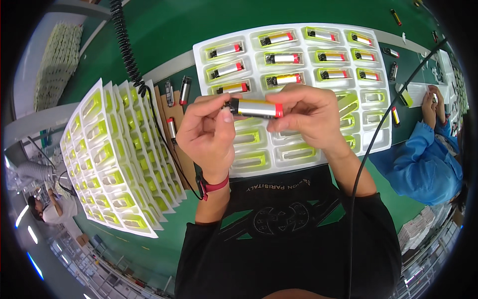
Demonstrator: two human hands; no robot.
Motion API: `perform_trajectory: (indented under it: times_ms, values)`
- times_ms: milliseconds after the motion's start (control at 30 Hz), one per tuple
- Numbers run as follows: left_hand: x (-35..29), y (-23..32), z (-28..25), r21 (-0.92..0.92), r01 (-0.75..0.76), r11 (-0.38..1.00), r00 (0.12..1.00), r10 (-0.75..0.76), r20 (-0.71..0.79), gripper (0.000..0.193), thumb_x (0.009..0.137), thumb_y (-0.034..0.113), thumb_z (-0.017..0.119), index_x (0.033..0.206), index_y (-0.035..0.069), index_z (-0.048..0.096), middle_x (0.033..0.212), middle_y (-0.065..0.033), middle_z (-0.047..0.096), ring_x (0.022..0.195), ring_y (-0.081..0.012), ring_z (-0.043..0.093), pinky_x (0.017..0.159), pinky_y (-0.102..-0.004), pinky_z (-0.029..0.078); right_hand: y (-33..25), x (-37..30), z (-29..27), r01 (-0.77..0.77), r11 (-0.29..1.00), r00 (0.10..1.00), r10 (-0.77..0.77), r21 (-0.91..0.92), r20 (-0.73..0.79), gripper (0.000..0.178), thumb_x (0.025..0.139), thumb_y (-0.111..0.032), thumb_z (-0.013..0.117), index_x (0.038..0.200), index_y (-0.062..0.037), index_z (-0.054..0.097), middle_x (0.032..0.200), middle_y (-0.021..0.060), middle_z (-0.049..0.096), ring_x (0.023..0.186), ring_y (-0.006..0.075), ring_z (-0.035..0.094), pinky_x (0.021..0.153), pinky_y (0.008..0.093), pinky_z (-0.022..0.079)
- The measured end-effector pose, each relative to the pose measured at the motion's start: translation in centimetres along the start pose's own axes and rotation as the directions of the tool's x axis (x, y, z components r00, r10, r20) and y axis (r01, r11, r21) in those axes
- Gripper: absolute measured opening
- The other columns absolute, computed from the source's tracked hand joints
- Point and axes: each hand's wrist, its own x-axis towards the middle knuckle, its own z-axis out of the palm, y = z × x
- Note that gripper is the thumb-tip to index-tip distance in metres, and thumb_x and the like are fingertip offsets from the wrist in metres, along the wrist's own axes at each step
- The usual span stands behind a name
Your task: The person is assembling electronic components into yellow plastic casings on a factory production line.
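Over the near half of a white tray, both my hands hold one cylindrical battery cell. Its body is silver with a yellow strip, with a red cap at the right and a black part at the left. My left hand pinches the black end between thumb and fingers. Thumb and fingers of my right hand close on the red end. Similar cells, such as one silver and red cell, lie in yellow-green holders in the tray's far rows. Nearer pockets show yellow-green holders without cells, partly hidden by my hands.
Tilted trays with yellow-green holders are stacked at left. Loose cells lie beside the tray, more at right. A coiled black cord hangs at left; a black cable crosses at right. A co-worker in blue sits at right.
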Motion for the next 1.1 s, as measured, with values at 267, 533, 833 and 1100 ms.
perform_trajectory:
  times_ms: [267, 533, 833, 1100]
  values:
    - [-3.9, 2.0, -2.5, 0.096, 0.040, 0.995, 0.994, -0.049, 0.094, 0.017, 0.079, -0.006, 0.067, 0.096, -0.010, 0.065, 0.091, -0.0218, 0.067, 0.087, -0.0283, 0.069, 0.078, -0.0344, 0.055, 1.1, -1.8, -1.1, -0.182, 0.983, 0.952, 0.170, 0.024, 0.256, 0.032, 0.072, 0.009, 0.078, 0.103, 0.0047, 0.068, 0.088, 0.0111, 0.070, 0.078, 0.0150, 0.069, 0.069, 0.0270, 0.056]
    - [-2.2, 1.7, -4.9, 0.164, 0.188, 0.968, 0.965, -0.213, 0.152, 0.035, 0.080, 0.009, 0.075, 0.111, -0.005, 0.067, 0.106, -0.0149, 0.066, 0.087, -0.0248, 0.066, 0.071, -0.0319, 0.054, 0.9, -3.2, -0.3, -0.290, 0.949, 0.939, 0.307, -0.123, 0.157, 0.023, 0.093, -0.002, 0.061, 0.116, 0.0032, 0.062, 0.091, 0.0096, 0.066, 0.075, 0.0133, 0.066, 0.064, 0.0257, 0.052]
    - [2.0, -0.9, -2.2, 0.739, -0.437, 0.513, 0.707, -0.312, 0.635, 0.037, 0.067, 0.011, 0.082, 0.100, 0.002, 0.068, 0.098, -0.0139, 0.064, 0.093, -0.0340, 0.061, 0.081, -0.0416, 0.049, 0.3, -2.7, -0.5, -0.091, 0.990, 0.995, 0.087, 0.104, 0.039, 0.026, 0.098, -0.007, 0.055, 0.123, 0.0014, 0.054, 0.097, 0.0064, 0.056, 0.076, 0.0109, 0.061, 0.065, 0.0249, 0.050]
    - [2.9, 3.4, -2.4, 0.592, -0.105, 0.799, 0.929, -0.134, 0.345, 0.046, 0.067, -0.008, 0.073, 0.112, -0.001, 0.065, 0.094, -0.0097, 0.058, 0.094, -0.0215, 0.061, 0.078, -0.0320, 0.053, -3.2, -1.7, -2.6, 0.183, 0.865, 0.978, -0.208, -0.467, -0.002, 0.028, 0.092, -0.008, 0.062, 0.119, -0.0008, 0.061, 0.094, 0.0095, 0.058, 0.076, 0.0183, 0.062, 0.067, 0.0290, 0.048]
